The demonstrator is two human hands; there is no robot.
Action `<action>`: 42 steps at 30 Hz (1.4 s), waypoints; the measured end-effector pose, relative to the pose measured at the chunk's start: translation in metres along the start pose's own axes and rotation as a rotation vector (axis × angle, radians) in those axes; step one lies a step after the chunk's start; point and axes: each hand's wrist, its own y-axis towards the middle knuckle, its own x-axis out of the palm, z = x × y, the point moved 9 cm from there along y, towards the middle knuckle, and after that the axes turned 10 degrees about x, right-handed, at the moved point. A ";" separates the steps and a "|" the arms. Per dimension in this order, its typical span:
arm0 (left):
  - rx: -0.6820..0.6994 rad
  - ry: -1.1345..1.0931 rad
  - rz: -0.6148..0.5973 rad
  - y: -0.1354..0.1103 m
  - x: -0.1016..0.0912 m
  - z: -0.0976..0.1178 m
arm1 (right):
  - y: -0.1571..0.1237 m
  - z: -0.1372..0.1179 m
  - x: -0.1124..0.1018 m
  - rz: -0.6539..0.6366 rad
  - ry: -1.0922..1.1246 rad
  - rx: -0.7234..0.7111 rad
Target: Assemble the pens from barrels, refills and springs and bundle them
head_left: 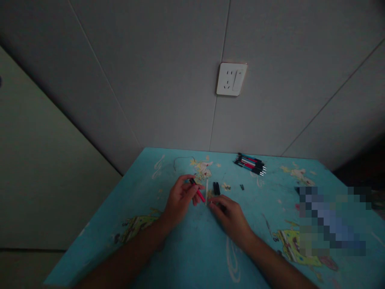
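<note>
My left hand (179,199) is closed around a red pen barrel with a black tip (197,190), held just above the blue table (192,249). My right hand (230,216) pinches the lower end of a thin white refill (206,191) that lies on the table right beside the red pen. Two small black pen parts (216,188) lie just beyond my right hand's fingers. Another tiny black piece (242,187) sits a little further right.
A bundle of several pens (250,163) lies near the table's far edge. A thin wire (183,159) curls at the far left. A white wall socket with a switch (231,79) is on the grey wall. A blurred patch covers the table's right side.
</note>
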 end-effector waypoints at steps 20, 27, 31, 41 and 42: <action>0.136 0.433 0.095 0.010 -0.030 0.018 | -0.006 -0.002 0.009 -0.062 -0.158 -0.082; 0.178 1.056 -0.178 0.028 -0.045 0.010 | -0.008 -0.004 0.017 -0.126 -0.222 -0.137; 0.080 1.247 -0.407 0.014 -0.030 -0.011 | -0.008 -0.005 0.017 -0.122 -0.214 -0.149; 0.055 1.325 -0.568 0.001 -0.017 -0.020 | -0.009 -0.005 0.018 -0.144 -0.229 -0.147; 0.057 1.336 -0.571 0.001 -0.018 -0.019 | -0.009 -0.006 0.018 -0.145 -0.229 -0.150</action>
